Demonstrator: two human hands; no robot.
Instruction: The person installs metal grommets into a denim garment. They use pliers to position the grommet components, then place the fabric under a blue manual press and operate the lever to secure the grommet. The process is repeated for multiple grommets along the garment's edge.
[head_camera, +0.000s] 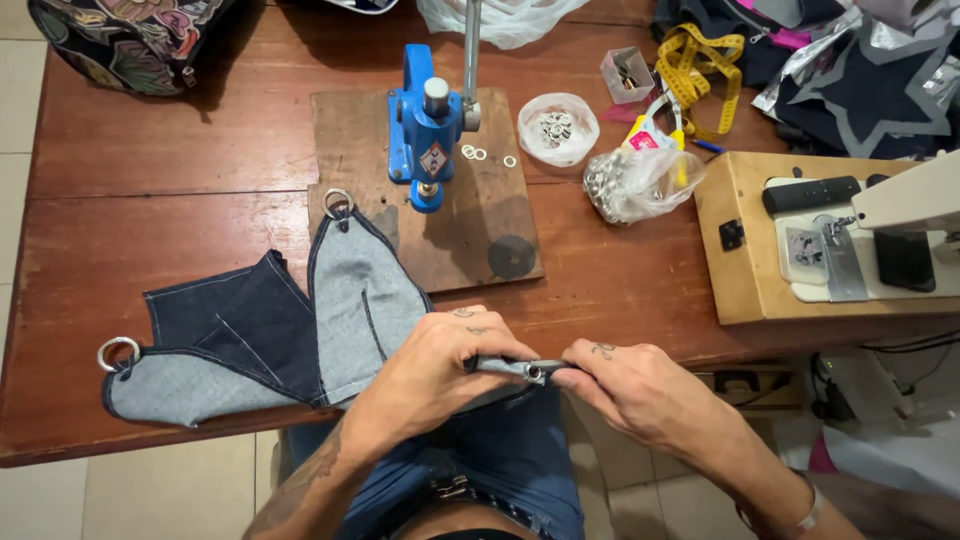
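Press (428, 125) on board (420, 240) — denim (290, 340) before it, table (150, 160) beneath

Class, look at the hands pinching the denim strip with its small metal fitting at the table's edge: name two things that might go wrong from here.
1. The small metal fitting, pinched in the denim strip between the left hand and right hand past the table edge, might slip and drop to the floor.
2. The loose washers beside the blue hand press could be knocked off its wooden board.
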